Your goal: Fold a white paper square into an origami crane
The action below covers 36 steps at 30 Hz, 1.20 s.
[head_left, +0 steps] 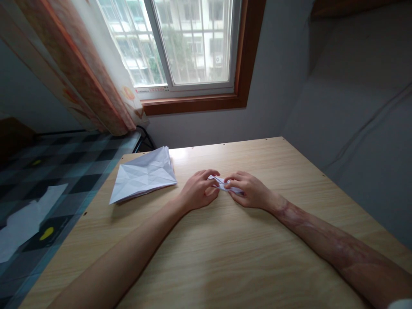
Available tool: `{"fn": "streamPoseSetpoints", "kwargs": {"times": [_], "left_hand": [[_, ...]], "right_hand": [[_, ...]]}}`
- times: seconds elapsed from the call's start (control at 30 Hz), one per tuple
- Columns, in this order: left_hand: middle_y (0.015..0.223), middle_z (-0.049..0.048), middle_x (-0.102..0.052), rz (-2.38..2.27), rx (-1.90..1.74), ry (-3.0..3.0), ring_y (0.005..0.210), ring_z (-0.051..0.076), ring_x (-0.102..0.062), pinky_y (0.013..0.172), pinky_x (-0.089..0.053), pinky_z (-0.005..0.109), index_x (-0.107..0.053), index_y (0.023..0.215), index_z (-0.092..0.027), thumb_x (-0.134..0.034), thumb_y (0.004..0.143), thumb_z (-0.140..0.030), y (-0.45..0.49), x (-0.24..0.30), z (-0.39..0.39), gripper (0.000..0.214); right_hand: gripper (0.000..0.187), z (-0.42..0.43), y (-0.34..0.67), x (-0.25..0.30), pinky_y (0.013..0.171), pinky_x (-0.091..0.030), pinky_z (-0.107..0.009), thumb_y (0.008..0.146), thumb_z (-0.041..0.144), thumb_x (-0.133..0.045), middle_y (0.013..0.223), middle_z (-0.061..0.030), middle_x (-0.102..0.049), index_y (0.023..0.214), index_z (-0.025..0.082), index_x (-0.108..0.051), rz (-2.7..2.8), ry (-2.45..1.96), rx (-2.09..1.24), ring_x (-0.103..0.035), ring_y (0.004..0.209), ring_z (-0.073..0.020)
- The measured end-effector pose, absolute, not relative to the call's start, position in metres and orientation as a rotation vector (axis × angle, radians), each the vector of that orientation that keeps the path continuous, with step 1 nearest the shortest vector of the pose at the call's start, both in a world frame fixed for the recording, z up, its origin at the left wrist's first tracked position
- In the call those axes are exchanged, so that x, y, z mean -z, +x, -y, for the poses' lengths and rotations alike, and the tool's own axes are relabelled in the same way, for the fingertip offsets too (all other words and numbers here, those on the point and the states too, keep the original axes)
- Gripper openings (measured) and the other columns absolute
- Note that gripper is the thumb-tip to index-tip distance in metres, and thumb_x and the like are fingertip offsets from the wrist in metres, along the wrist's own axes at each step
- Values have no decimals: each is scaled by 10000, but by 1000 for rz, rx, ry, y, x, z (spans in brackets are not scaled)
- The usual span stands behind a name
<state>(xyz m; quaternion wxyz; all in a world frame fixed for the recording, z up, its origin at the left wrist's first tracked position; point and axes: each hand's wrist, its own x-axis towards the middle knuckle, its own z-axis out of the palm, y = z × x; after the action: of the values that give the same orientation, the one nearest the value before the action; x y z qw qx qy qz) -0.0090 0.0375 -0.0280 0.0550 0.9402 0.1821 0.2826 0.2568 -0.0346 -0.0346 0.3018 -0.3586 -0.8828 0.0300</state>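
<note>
A small piece of folded white paper [222, 183] lies on the wooden table [225, 249], partly covered by my fingers. My left hand [201, 189] grips its left end, the thumb and fingers curled around it. At the other end, my right hand [249, 188] pinches the paper between bent fingers and thumb. Both hands rest low, close to the tabletop. The paper's exact shape is hard to make out beneath the fingers.
A stack of creased white sheets [144, 175] sits at the table's back left. Beyond the left edge, torn white paper [28, 219] lies on a checked cloth [80, 148]. A window [196, 43] and an orange-patterned curtain [83, 64] are behind the table.
</note>
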Motion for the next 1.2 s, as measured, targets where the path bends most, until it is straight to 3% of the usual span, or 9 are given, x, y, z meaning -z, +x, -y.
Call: {"fn": "streamPoseSetpoints", "kwargs": {"times": [0.23, 0.43, 0.87, 1.2], "left_hand": [[1168, 47, -833, -499, -752, 2793, 1039, 208, -780, 1003, -577, 388, -757, 1081, -249, -631, 1025, -231, -6, 24, -37, 140], [1133, 56, -825, -470, -726, 2820, 1060, 220, -759, 1003, -554, 394, -763, 1159, -248, -603, 1070, -268, -6, 23, -38, 184], [1268, 85, -785, -508, -721, 2785, 1095, 230, -755, 995, -576, 397, -801, 1187, -272, -596, 1105, -333, -7, 26, -39, 230], [1200, 72, -811, -493, -713, 2797, 1029, 223, -745, 954, -576, 387, -815, 1164, -265, -620, 1093, -373, -7, 23, -38, 235]], "right_hand": [[160, 35, 255, 32, 938, -564, -457, 980, 166, -690, 1188, -68, -813, 1107, 249, -738, 2353, -957, -11, -711, 1021, -279], [257, 35, 255, 36, 910, -559, -462, 1008, 192, -684, 1156, -87, -819, 1253, 249, -742, 2367, -992, 27, -712, 1001, -289], [141, 31, 255, 39, 897, -568, -445, 1054, 254, -690, 1120, -71, -822, 1144, 260, -798, 2355, -988, 127, -720, 971, -266], [150, 29, 259, 39, 936, -578, -421, 1088, 219, -638, 1191, -74, -814, 1125, 254, -780, 2312, -990, -6, -734, 1039, -253]]}}
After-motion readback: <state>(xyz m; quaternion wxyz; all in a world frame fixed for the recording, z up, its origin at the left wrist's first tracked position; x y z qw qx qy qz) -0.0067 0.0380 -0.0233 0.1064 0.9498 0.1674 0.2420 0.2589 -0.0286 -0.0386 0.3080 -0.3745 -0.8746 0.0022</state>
